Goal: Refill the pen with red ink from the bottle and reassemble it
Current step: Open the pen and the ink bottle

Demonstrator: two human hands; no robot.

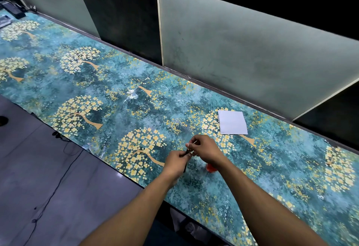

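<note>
The pen (185, 160) was pinched by both hands, left (175, 161) and right (206, 151), grips closed on it. The bottle (210, 167), just beneath the right wrist, could be knocked and ink spilled on the counter (136, 109).

We saw a glossy printed table covering (120, 107) (light glinting off it) and matt white paper (232, 122).

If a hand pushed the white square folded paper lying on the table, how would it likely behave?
The white square folded paper lies flat and thin, so it is probably light and would slide across the glossy patterned table. Lifted by one edge, it would likely droop. Rolling or tipping seems unlikely.
</note>
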